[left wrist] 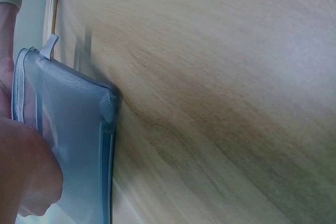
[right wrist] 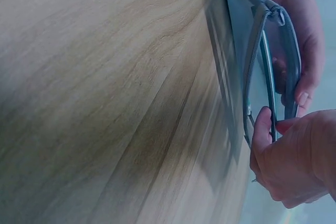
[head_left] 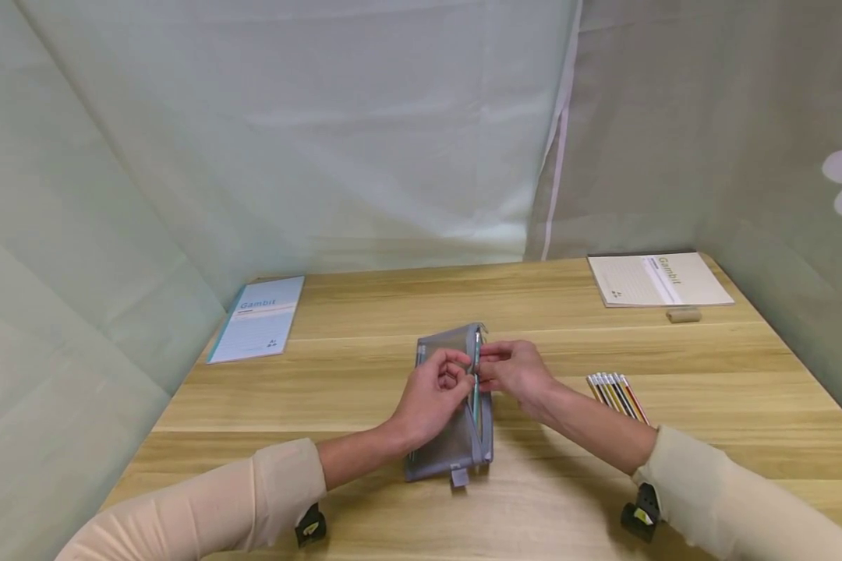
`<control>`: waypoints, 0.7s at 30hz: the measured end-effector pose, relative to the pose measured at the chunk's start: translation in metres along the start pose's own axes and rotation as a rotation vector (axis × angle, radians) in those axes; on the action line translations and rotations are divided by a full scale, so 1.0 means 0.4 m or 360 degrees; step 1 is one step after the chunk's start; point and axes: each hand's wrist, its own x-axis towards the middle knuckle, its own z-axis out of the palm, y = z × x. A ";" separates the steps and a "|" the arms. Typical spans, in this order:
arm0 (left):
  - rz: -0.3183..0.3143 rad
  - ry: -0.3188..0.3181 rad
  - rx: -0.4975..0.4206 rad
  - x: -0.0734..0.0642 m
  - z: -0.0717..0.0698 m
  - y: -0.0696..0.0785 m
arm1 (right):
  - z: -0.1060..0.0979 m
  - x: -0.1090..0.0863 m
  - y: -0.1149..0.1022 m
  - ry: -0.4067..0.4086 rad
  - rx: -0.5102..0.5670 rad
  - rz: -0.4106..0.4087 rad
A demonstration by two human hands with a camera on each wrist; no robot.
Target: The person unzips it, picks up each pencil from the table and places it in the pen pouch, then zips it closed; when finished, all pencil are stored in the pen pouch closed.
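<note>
A grey see-through zip pencil case (head_left: 438, 448) lies on the table in front of me, its zip side open. My left hand (head_left: 428, 397) reaches over the case and pinches the edge of its opening. In the right wrist view, my right hand (right wrist: 294, 156) pinches a slim teal pencil (right wrist: 269, 72) between thumb and fingers. Much of that pencil lies within the case's opening, along the zip. The left wrist view shows the left hand (left wrist: 31, 169) against the case's side, its fingertips hidden.
Several striped pencils (head_left: 617, 396) lie side by side on the table (head_left: 365, 312), right of my right forearm. A white notebook (head_left: 659, 280) is at the back right, with a small brownish block (head_left: 684, 315) before it. At the back left lies a blue notebook (head_left: 260, 319).
</note>
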 end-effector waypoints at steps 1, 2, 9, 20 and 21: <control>0.0000 -0.0001 0.0000 0.000 0.000 0.001 | 0.001 0.000 0.001 0.0000 -0.0005 -0.0002; -0.0002 -0.0004 -0.0001 -0.001 0.000 0.001 | 0.001 0.000 0.002 -0.0004 -0.0013 -0.0007; -0.0023 -0.0008 -0.0010 -0.003 -0.002 0.005 | 0.004 -0.008 0.002 -0.0012 -0.0085 -0.0069; 0.0023 0.0027 -0.0022 -0.001 -0.005 -0.001 | -0.054 -0.051 -0.019 0.0042 -0.0300 -0.0274; 0.0021 0.0027 -0.0024 -0.002 -0.005 0.000 | -0.064 -0.056 -0.022 0.0038 -0.0325 -0.0272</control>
